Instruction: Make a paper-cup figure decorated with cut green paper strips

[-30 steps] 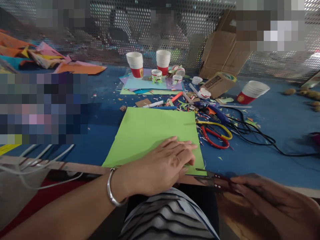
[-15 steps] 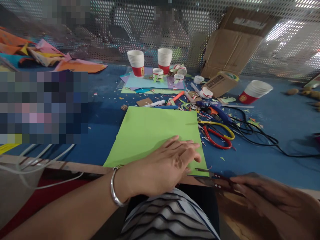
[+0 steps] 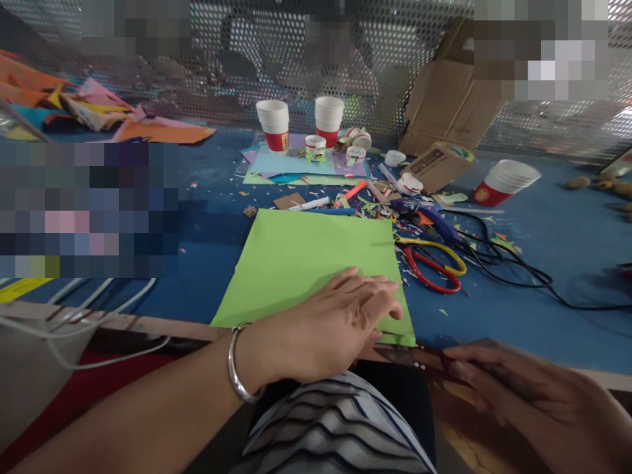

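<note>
Looking in the head view, which is our only one, we notice a small but clear change: during the last second the right hand point(image 3: 538, 395) has come somewhat to the left, and the dark scissors point(image 3: 430, 359) in it now reach deeper past the right near corner of the green paper point(image 3: 306, 257). This paper lies flat on the blue table point(image 3: 484, 322), with its near side about at the table's front edge. One thin blade shows over the paper, so we judge that the cutting along this near side has advanced a little; how long the cut is, we cannot tell. Our right fingers are closed around the scissors' handle. The left hand point(image 3: 345, 322) holds nothing between its fingers; it rests spread on the right near part of the paper, and in relation to the sheet it has hardly moved. The red-and-yellow scissors point(image 3: 437, 287) remain just beside the paper's right side, untouched. The whole scene has shifted slightly, probably because our head turned.
</note>
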`<act>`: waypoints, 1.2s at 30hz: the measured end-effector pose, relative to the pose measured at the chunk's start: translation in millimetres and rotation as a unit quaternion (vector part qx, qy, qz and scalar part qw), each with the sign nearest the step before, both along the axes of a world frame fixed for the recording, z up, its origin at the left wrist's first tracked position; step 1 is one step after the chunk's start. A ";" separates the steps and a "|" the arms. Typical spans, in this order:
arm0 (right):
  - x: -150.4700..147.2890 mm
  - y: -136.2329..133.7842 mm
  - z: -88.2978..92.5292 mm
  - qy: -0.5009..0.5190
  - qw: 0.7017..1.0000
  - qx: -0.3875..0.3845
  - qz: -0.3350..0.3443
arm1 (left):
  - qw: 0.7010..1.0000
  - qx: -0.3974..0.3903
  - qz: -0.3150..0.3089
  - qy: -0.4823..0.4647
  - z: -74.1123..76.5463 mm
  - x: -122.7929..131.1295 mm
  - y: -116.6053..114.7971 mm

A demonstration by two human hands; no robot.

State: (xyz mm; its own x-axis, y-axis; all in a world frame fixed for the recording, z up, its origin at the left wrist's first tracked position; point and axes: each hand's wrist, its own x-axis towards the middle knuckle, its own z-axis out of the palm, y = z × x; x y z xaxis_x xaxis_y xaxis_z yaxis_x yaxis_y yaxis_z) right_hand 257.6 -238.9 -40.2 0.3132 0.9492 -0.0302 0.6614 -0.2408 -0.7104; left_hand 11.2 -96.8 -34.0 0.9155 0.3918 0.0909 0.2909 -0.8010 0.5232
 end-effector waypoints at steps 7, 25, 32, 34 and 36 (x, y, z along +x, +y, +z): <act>8.9 0.8 -1.5 0.100 0.992 -0.077 0.016 | 1.000 0.003 0.007 0.000 4.1 -9.8 2.4; 9.8 10.8 5.2 0.002 0.988 -0.031 0.150 | 0.994 0.072 0.016 0.074 -0.5 -35.2 7.2; 2.5 15.8 5.6 -0.016 0.985 -0.004 0.173 | 0.995 0.067 0.029 0.072 -1.5 -34.6 5.2; 2.2 15.8 4.9 -0.016 0.985 -0.010 0.173 | 0.995 0.065 0.031 0.068 -1.8 -34.4 5.0; 2.5 15.8 4.9 -0.018 0.984 -0.009 0.176 | 0.996 0.063 0.032 0.059 -2.0 -34.6 5.0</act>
